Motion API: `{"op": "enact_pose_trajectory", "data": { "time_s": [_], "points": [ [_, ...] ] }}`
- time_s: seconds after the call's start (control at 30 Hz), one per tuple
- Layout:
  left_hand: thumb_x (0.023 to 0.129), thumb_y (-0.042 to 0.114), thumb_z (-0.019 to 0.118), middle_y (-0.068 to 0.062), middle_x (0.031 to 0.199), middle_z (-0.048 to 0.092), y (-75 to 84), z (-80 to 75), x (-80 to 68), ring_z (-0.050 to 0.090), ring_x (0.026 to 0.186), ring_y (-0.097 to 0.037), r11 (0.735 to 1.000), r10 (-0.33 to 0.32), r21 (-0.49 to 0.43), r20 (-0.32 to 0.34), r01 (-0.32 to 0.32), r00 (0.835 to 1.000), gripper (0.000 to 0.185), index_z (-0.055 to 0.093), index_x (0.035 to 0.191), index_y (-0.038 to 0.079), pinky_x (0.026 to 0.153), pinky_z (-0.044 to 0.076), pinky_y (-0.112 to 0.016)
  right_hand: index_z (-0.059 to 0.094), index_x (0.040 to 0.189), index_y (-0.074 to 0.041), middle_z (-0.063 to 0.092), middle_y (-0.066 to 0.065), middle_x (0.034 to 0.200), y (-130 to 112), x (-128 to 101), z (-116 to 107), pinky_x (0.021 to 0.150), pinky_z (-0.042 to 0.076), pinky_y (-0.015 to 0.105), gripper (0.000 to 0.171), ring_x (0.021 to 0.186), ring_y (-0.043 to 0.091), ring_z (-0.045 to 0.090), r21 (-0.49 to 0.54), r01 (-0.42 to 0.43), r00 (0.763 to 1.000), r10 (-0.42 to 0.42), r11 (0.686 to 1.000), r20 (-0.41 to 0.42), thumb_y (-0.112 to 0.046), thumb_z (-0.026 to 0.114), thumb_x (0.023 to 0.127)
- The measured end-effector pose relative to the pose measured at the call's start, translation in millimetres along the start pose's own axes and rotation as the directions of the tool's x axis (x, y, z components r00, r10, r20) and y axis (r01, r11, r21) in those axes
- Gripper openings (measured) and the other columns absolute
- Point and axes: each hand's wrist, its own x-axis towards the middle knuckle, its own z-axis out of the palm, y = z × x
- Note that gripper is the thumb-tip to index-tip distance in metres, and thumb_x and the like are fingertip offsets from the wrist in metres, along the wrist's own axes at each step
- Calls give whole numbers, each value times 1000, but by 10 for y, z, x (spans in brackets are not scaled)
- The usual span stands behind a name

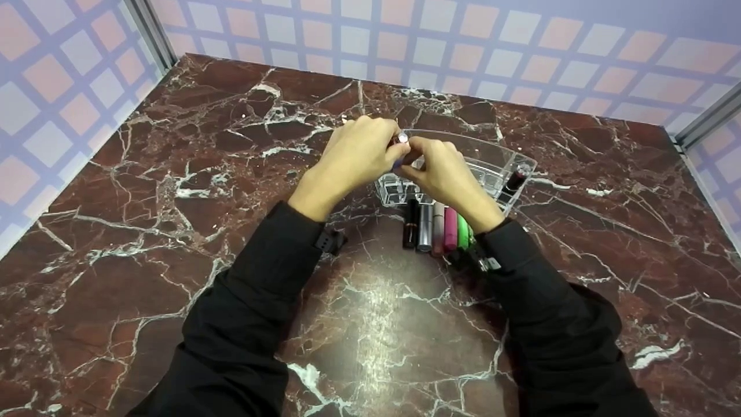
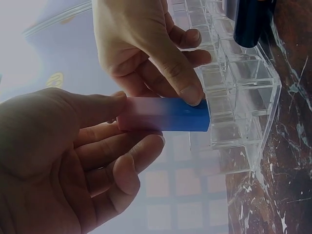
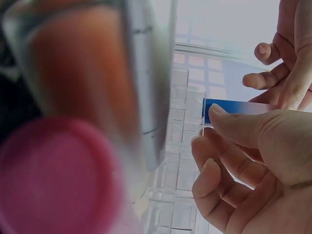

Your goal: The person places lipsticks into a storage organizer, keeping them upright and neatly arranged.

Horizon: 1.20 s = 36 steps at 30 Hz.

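Between both hands is a square lipstick tube (image 2: pixel 168 116), fading from pink to blue. My left hand (image 1: pixel 360 146) pinches its pink end between thumb and fingers. The thumb of my right hand (image 1: pixel 447 171) presses on the blue end, with fingers behind it. In the left wrist view, that blue end overlaps the edge of a clear acrylic organizer (image 2: pixel 251 73) with small square compartments. Seen from the head, the hands hide part of the organizer and most of the tube.
A dark lipstick (image 1: pixel 517 178) stands in the organizer's right end. Several tubes lie in a row along its front, including a black one (image 1: pixel 411 226), a silver one (image 1: pixel 425 229) and a magenta one (image 1: pixel 450 229). Tiled-pattern panels edge the marbled table (image 1: pixel 173 260).
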Motion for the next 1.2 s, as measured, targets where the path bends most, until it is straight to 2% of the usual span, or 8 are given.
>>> {"op": "enact_pose_trajectory", "data": {
  "time_s": [0.3, 0.7, 1.2],
  "points": [
    [103, 35, 60, -2, 81, 63, -15, 23, 9, 53, 64, -15, 1000, -14, 10, 20, 13, 1000, 28, 70, 109, 10, 55, 42, -29, 70, 107, -5, 74, 10, 104, 2, 0, 9, 85, 55, 37, 19, 94, 26, 70, -50, -6, 1000, 7, 999, 15, -14, 77, 91],
    [105, 35, 56, -4, 81, 62, -48, 57, 14, 54, 66, -19, 999, -12, 34, 2, 12, 1000, 31, 69, 105, 7, 60, 45, -32, 70, 114, -4, 74, 13, 107, 20, 14, 35, 90, 55, 41, 25, 99, 29, 70, -89, 16, 1000, -14, 996, 26, -16, 75, 93],
    [104, 35, 59, -3, 80, 61, -115, 129, 59, 54, 67, -18, 999, -31, 14, 40, 31, 999, 28, 68, 105, 9, 61, 44, -32, 71, 114, -3, 74, 12, 104, 9, 13, 42, 86, 54, 43, 23, 93, 29, 70, -118, 18, 999, -13, 993, 45, -16, 73, 95]
  ]
}}
